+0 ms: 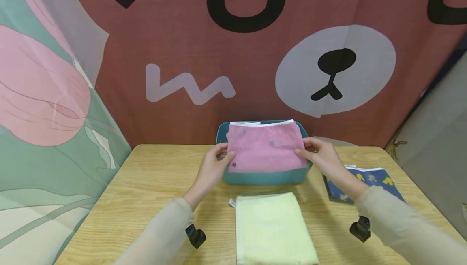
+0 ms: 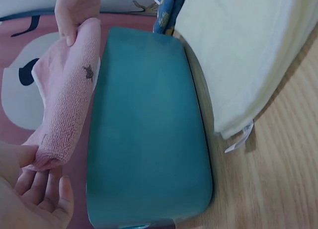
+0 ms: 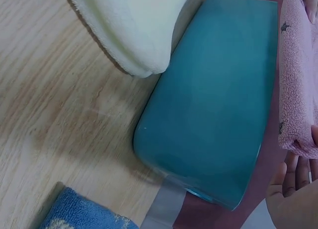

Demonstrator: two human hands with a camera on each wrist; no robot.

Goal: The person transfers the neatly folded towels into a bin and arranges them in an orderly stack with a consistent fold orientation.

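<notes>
A folded pink towel (image 1: 266, 147) with small grey stars is held up by both hands at the mouth of a teal bin (image 1: 266, 178). My left hand (image 1: 213, 163) pinches its left edge between thumb and fingers. At the opposite edge my right hand (image 1: 322, 155) pinches it the same way. In the left wrist view the pink towel (image 2: 69, 95) has a rounded fold along the side toward the teal bin (image 2: 149, 124). The towel covers most of the bin's opening in the head view, so the inside is hidden.
A folded pale yellow towel (image 1: 273, 228) with a white tag lies in front of the bin. On the right, partly behind the right forearm, is a folded blue patterned towel (image 1: 379, 180). The wooden table (image 1: 157, 184) ends at a printed cloth backdrop (image 1: 175, 127).
</notes>
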